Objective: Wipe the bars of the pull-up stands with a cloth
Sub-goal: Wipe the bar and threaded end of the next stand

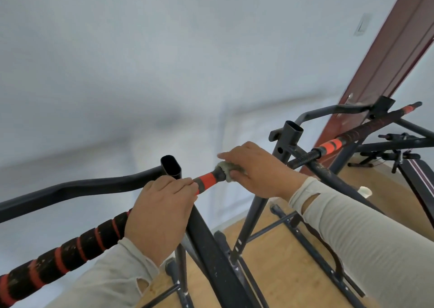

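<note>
A black pull-up bar wrapped in black and red grip tape runs from the lower left up to an orange end section. My left hand grips this bar just below the orange part. My right hand holds a small grey cloth wrapped round the bar's end, fingers curled over it. A second stand's bar with orange and black tape runs up to the right behind my right wrist.
Black steel uprights with open tube tops stand close to both hands. Frame legs and cross braces spread over the wooden floor. A dark red door and white walls lie behind. More black frames sit at right.
</note>
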`<state>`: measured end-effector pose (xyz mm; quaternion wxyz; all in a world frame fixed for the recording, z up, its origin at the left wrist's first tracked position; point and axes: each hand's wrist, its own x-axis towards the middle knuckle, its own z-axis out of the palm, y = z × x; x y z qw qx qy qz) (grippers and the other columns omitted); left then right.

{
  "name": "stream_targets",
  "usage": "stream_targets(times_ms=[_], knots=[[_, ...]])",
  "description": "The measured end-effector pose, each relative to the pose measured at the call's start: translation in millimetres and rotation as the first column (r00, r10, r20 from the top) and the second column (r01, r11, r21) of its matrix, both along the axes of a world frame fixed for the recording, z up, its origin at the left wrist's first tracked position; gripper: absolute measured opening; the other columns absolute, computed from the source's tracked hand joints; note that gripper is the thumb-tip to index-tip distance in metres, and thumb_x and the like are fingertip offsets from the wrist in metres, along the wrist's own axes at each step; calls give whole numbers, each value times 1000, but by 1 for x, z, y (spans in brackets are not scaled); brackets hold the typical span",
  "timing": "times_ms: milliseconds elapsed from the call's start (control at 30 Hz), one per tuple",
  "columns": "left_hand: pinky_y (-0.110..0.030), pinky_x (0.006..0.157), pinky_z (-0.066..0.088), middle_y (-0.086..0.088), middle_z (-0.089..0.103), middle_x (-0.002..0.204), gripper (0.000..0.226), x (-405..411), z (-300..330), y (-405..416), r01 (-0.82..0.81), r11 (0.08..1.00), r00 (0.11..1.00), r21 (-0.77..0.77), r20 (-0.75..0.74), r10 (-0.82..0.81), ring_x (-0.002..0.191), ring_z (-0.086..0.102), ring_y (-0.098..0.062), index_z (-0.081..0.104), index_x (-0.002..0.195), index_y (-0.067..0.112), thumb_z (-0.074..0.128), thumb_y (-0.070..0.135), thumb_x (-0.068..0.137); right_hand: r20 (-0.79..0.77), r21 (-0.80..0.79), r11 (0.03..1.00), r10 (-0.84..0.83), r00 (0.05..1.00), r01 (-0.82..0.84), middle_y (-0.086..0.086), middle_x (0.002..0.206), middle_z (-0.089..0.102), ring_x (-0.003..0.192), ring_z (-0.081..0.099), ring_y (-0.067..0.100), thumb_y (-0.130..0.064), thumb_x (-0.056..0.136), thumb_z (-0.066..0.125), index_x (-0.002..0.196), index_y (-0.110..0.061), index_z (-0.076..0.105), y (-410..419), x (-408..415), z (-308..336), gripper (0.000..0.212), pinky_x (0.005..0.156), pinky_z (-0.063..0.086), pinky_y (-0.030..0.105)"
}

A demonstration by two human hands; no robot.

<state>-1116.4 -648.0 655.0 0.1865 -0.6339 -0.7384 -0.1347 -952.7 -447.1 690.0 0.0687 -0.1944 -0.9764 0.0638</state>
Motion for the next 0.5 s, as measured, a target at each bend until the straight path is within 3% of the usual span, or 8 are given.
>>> stream_targets(times_ms=[67, 167, 267, 367, 500], knots=[[-54, 78, 61, -4, 78, 88, 42, -2, -1, 0, 4, 999, 1000, 34, 8, -4, 77, 73, -32, 77, 91, 15, 96, 18, 54, 27, 151, 985, 73, 997, -76, -5, 114, 65, 102, 52, 23, -32, 102, 43, 134, -23, 64, 7, 0, -7, 40, 94, 46, 36], [-54, 78, 61, -3, 78, 86, 38, -5, -2, 2, 2, 998, 999, 58, 34, -4, 76, 72, -31, 77, 89, 16, 95, 18, 56, 40, 282, 954, 95, 995, -102, -4, 105, 69, 94, 57, 24, -27, 98, 40, 109, -19, 74, 22, 11, 0, 36, 85, 50, 36], [-53, 77, 61, -2, 77, 85, 36, -7, -4, 3, 8, 997, 1000, 74, 26, -10, 74, 71, -30, 76, 88, 17, 95, 19, 57, 156, 361, 932, -99, 983, 37, -8, 94, 64, 91, 57, 19, -12, 94, 57, 91, -22, 67, 50, 21, 12, 14, 85, 49, 34], [-52, 77, 61, -1, 77, 84, 36, -8, -5, 4, -14, 997, 1000, 73, 10, 14, 74, 70, -29, 76, 88, 18, 95, 23, 58, 177, 166, 957, -268, 947, 239, -7, 85, 58, 87, 61, 20, -10, 98, 50, 84, -21, 56, 60, 20, 22, 19, 79, 52, 37], [-52, 74, 62, -1, 77, 83, 39, -7, -5, 4, -3, 997, 1000, 78, 14, 2, 72, 70, -29, 76, 88, 18, 96, 23, 55, 21, -65, 991, -119, 993, 120, -7, 87, 64, 86, 59, 19, -19, 105, 43, 88, -29, 59, 2, -7, 11, 25, 80, 50, 37]])
